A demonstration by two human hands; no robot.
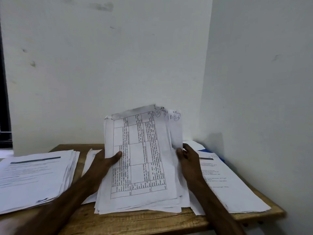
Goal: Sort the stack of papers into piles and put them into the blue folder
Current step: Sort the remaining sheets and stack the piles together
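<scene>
A thick stack of white papers (pixel 144 167) stands tilted up on its lower edge on the wooden table (pixel 135 221); its top sheet carries a printed table turned sideways. My left hand (pixel 105 160) grips the stack's left edge with the thumb across the front sheet. My right hand (pixel 185 155) holds the right edge, fingers curled round it. A pile of papers (pixel 33 175) lies at the left. Another pile (pixel 225 182) lies at the right, over the blue folder (pixel 207 150), of which only a blue corner shows.
A single sheet (pixel 89 160) lies flat behind my left hand. White walls meet in a corner just behind the table. A dark window frame (pixel 4 116) is at the far left. The table's front edge runs close below the stack.
</scene>
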